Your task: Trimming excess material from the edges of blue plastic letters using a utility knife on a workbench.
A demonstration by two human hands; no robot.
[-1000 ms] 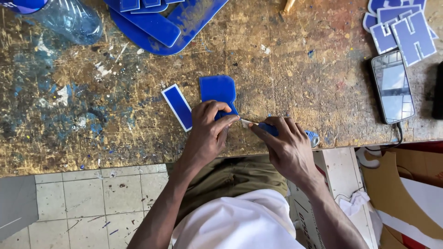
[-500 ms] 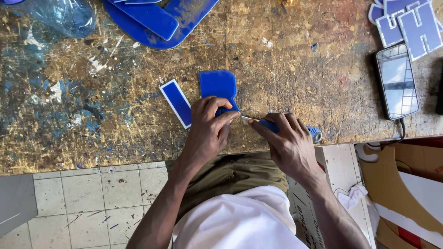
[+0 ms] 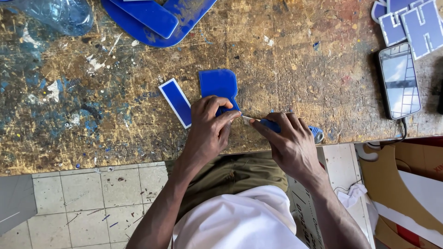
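Under the left hand (image 3: 208, 124), whose grip is pinning the blue plastic piece (image 3: 218, 85) to the worktop (image 3: 295, 60) as before, the right hand (image 3: 288, 140), its grip closed on the blue knife (image 3: 277, 127), is keeping the blade at the piece's edge, barely shifting.

A worn, paint-stained wooden counter (image 3: 295, 69) carries a blue plastic piece (image 3: 218, 84) and a white-edged blue strip (image 3: 175, 102) near the middle, a phone (image 3: 399, 80) right, blue letters (image 3: 410, 23) far right, a bottle (image 3: 60, 14) far left.

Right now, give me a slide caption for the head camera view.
Left hand pins a blue plastic piece on the workbench; right hand holds a blue-handled knife at its edge.
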